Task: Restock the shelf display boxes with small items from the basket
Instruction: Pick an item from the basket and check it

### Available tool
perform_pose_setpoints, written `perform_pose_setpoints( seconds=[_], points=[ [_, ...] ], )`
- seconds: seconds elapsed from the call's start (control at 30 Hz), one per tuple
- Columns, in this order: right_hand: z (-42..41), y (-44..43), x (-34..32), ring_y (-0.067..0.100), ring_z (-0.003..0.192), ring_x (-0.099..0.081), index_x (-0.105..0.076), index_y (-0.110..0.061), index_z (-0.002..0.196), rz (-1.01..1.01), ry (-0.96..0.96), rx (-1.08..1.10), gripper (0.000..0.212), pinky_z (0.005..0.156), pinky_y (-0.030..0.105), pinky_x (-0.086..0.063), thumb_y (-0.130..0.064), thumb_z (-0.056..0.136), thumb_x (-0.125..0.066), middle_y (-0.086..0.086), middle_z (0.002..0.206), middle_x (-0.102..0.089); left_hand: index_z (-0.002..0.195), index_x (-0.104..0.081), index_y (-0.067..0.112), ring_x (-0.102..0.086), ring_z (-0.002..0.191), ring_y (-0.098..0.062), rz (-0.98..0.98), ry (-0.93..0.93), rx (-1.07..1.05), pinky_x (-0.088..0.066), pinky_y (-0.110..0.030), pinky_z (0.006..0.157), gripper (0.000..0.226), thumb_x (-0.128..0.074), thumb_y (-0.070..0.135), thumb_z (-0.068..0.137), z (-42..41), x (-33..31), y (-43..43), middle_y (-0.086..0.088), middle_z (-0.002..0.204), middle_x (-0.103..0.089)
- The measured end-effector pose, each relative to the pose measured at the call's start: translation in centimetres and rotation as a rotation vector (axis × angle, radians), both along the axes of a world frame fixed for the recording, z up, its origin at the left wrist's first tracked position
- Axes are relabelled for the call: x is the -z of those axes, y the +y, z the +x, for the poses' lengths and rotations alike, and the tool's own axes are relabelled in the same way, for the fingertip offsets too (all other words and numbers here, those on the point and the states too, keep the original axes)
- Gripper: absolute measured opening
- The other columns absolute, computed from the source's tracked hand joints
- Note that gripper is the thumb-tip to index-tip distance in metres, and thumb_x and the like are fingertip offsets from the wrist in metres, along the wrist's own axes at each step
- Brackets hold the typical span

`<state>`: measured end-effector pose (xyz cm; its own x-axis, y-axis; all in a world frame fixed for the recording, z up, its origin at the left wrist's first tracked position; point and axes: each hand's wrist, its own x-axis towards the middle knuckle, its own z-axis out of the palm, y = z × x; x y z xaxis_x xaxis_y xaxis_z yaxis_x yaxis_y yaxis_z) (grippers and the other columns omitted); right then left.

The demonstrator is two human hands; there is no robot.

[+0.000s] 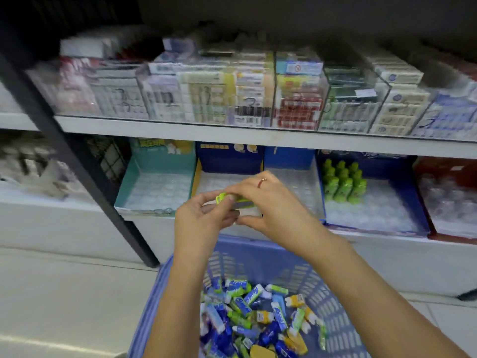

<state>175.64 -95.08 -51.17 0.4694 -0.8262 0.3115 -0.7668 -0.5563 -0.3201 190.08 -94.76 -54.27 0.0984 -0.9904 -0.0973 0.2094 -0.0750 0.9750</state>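
Both hands meet above the blue basket (pixel 335 306), which holds several small green, blue and yellow packets (pixel 258 313). My left hand (pixel 204 218) and my right hand (pixel 268 202) together pinch a small green item (pixel 222 198) in front of the lower shelf. Behind them sit display boxes with clear dimpled trays: a teal box (pixel 154 187), a yellow-edged blue box (pixel 219 164), another blue box (pixel 296 177). A further blue box (pixel 413 202) holds several small green bottles (pixel 343 184).
A red display box (pixel 449 202) stands at the far right. The upper shelf (pixel 180 130) carries clear bins packed with small boxes. A black shelf post (pixel 85 161) slants down at the left. Pale floor lies left of the basket.
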Motion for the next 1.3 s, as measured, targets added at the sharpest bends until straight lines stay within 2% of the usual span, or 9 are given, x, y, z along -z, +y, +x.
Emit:
perform_pose_setpoints(
  seconds=[0.2, 0.37, 0.43, 0.53, 0.63, 0.9, 1.13, 1.23, 1.3],
  points=[
    [4.8, -2.5, 0.3, 0.017, 0.098, -0.058, -0.063, -0.017, 0.117, -0.025, -0.08, -0.065, 0.03, 0.084, 0.031, -0.046, -0.018, 0.087, -0.064, 0.0, 0.106, -0.064, 0.093, -0.068, 0.0, -0.072, 0.064, -0.018, 0.061, 0.018, -0.085, -0.054, -0.018, 0.055, 0.033, -0.068, 0.032, 0.083, 5.5, 0.1, -1.2, -0.011, 0.069, -0.073],
    [10.0, -5.5, 1.6, 0.004, 0.089, -0.057, -0.064, -0.019, 0.107, 0.128, -0.456, -0.03, 0.024, 0.079, 0.021, -0.047, -0.021, 0.084, -0.068, -0.011, 0.1, -0.062, 0.086, -0.07, 0.007, -0.072, 0.07, -0.019, 0.089, 0.097, -0.132, -0.054, -0.017, 0.056, 0.036, -0.057, 0.041, 0.089, 9.5, 0.9, -2.8, -0.012, 0.077, -0.074],
    [12.0, -7.5, 2.4, 0.01, 0.087, -0.059, -0.065, -0.018, 0.107, 0.122, -0.519, 0.044, 0.025, 0.077, 0.025, -0.047, -0.022, 0.083, -0.068, -0.007, 0.099, -0.064, 0.097, -0.068, 0.01, -0.07, 0.083, -0.015, -0.01, -0.216, -0.192, -0.05, -0.01, 0.066, 0.034, -0.051, 0.039, 0.094, 10.5, 2.0, -3.6, -0.003, 0.091, -0.074],
    [14.8, -11.5, 3.1, 0.022, 0.095, -0.062, -0.06, -0.013, 0.116, 0.101, -0.441, 0.158, 0.034, 0.082, 0.029, -0.048, -0.019, 0.083, -0.068, 0.006, 0.107, -0.067, 0.127, -0.057, 0.014, -0.051, 0.115, -0.009, -0.188, -0.999, -0.112, -0.035, -0.016, 0.094, 0.039, -0.05, 0.035, 0.095, 11.8, 3.7, -4.2, 0.003, 0.125, -0.059],
    [17.6, -14.8, 3.8, 0.025, 0.104, -0.06, -0.057, -0.006, 0.119, 0.156, -0.407, 0.154, 0.035, 0.088, 0.028, -0.046, -0.011, 0.085, -0.065, 0.012, 0.114, -0.064, 0.139, -0.044, 0.013, -0.033, 0.134, -0.019, -0.141, -1.263, 0.065, -0.015, -0.029, 0.114, 0.048, -0.049, 0.033, 0.095, 12.4, 5.3, -4.2, -0.003, 0.145, -0.043],
    [20.6, -17.8, 6.4, 0.013, 0.085, -0.051, -0.059, -0.004, 0.111, 0.141, -0.299, 0.09, 0.024, 0.065, 0.015, -0.031, -0.006, 0.088, -0.06, 0.016, 0.104, -0.062, 0.141, -0.042, 0.021, -0.023, 0.137, -0.012, -0.191, -1.175, 0.14, -0.016, -0.019, 0.11, 0.049, -0.052, 0.032, 0.094, 13.8, 6.1, -3.9, 0.004, 0.151, -0.034],
    [21.4, -18.4, 6.9, 0.033, 0.104, -0.055, -0.063, -0.004, 0.113, 0.085, -0.128, 0.129, 0.023, 0.087, 0.034, -0.046, -0.009, 0.092, -0.054, 0.018, 0.112, -0.056, 0.141, -0.041, 0.022, -0.021, 0.136, -0.011, -0.223, -1.149, 0.12, -0.016, -0.017, 0.108, 0.049, -0.052, 0.033, 0.094, 13.7, 6.3, -3.9, 0.004, 0.151, -0.033],
    [21.7, -18.2, 6.7, 0.035, 0.094, -0.058, -0.055, -0.012, 0.094, 0.142, -0.167, 0.15, 0.009, 0.081, 0.044, -0.046, -0.02, 0.093, -0.052, 0.013, 0.093, -0.052, 0.14, -0.042, 0.022, -0.021, 0.135, -0.011, -0.224, -1.156, 0.12, -0.016, -0.017, 0.107, 0.049, -0.052, 0.032, 0.094, 13.7, 6.6, -3.9, 0.003, 0.15, -0.034],
    [21.6, -18.2, 6.4, 0.033, 0.084, -0.057, -0.046, -0.018, 0.08, 0.086, -0.102, 0.17, 0.016, 0.076, 0.046, -0.046, -0.024, 0.093, -0.052, 0.014, 0.085, -0.051, 0.14, -0.042, 0.02, -0.022, 0.135, -0.012, -0.224, -1.158, 0.129, -0.016, -0.017, 0.107, 0.049, -0.052, 0.032, 0.094, 13.8, 6.5, -4.0, 0.002, 0.15, -0.035]
  ],
)
